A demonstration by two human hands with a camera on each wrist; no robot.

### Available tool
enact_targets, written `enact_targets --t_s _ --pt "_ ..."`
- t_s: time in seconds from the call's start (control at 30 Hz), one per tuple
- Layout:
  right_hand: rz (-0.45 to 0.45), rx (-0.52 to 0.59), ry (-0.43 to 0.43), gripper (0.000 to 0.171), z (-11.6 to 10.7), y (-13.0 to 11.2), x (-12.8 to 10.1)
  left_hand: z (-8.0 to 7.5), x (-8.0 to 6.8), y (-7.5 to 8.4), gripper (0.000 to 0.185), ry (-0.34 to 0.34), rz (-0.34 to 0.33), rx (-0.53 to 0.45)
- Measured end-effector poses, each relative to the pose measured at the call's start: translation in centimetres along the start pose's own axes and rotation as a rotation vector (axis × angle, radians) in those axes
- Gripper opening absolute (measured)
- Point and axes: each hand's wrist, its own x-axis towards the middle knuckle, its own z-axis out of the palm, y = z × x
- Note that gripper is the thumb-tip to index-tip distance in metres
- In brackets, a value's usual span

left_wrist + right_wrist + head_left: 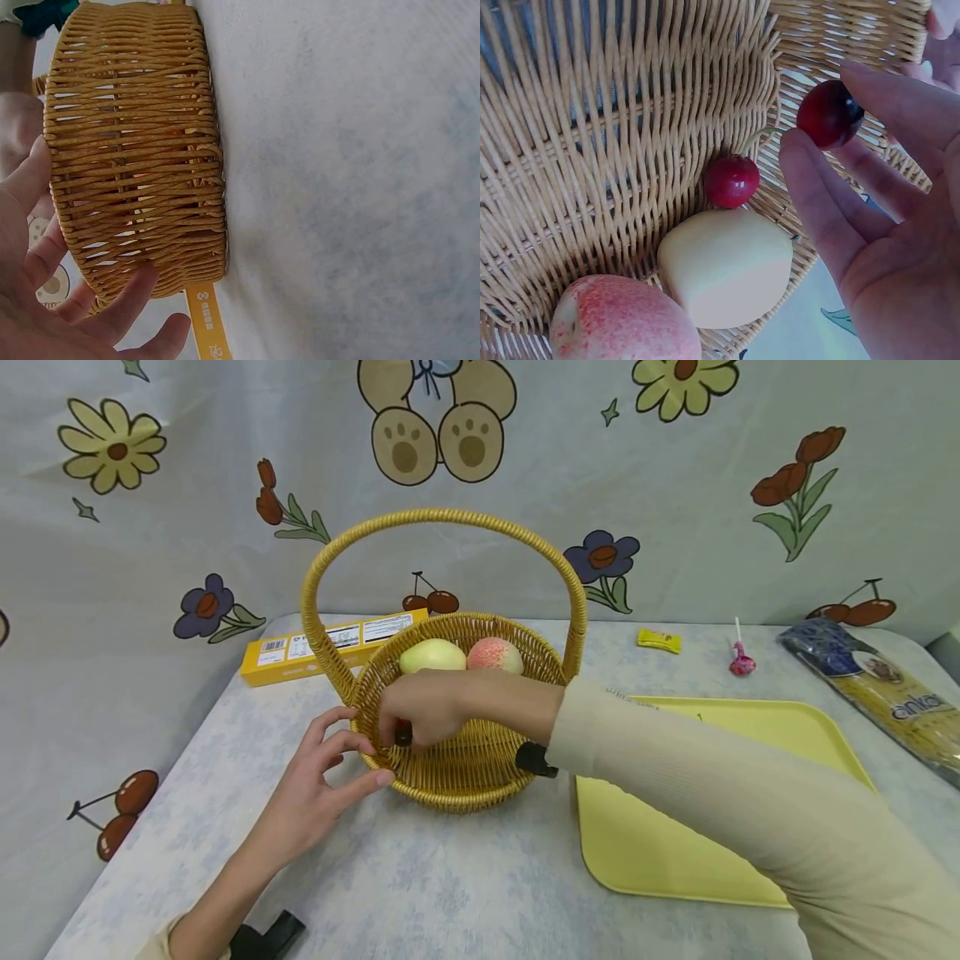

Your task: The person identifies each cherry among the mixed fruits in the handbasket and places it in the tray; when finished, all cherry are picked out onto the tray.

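A woven basket (465,789) with a tall arched handle stands on the table. Inside it lie a pale yellow-green fruit (432,656) and a pink-speckled peach (495,655). My right hand (427,703) reaches into the basket's left side. Between thumb and fingertips it pinches a dark red cherry (829,114). Beside the pale fruit, a second red cherry (732,181) with a green stem leading toward those fingertips rests against the weave. My left hand (318,789) touches the basket's left rim, its thumb at the front and its fingers spread near the handle's base.
Behind the basket lies a long yellow box (285,670). A yellow tray (675,852) sits on the right, partly under my right sleeve. Farther back are a small yellow packet (659,641), a lollipop (742,662) and a bag of pasta (885,689).
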Motion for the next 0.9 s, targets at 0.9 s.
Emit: enact_targets --t_s 0.9 --pt "0.028 0.028 0.441 0.027 3.0 -0.2 -11.0 0.0 0.1 -0.2 0.021 0.004 0.023 -0.002"
